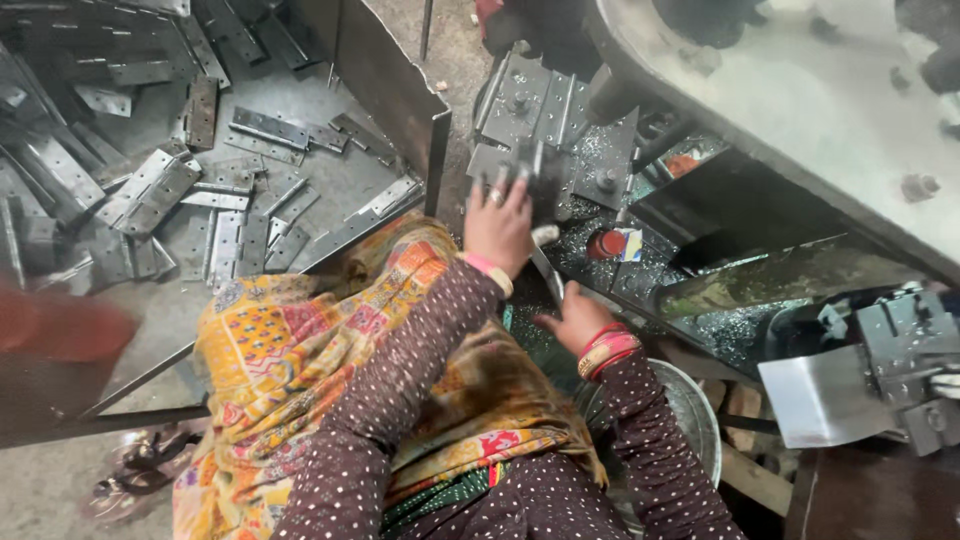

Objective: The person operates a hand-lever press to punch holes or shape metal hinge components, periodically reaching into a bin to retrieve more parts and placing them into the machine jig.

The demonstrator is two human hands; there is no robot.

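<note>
Hinge [535, 175] upright (left hand [497, 225] gripping)

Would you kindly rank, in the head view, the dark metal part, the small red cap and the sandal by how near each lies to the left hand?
From the left hand, nearest first:
1. Dark metal part: under its fingers, on the press bed.
2. Small red cap: a little to the right, among metal shavings.
3. Sandal: far off at lower left, on the floor.

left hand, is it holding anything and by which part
The left hand grips a dark metal piece by its near left edge on the machine bed. The right hand touches a thin metal rod.
</note>
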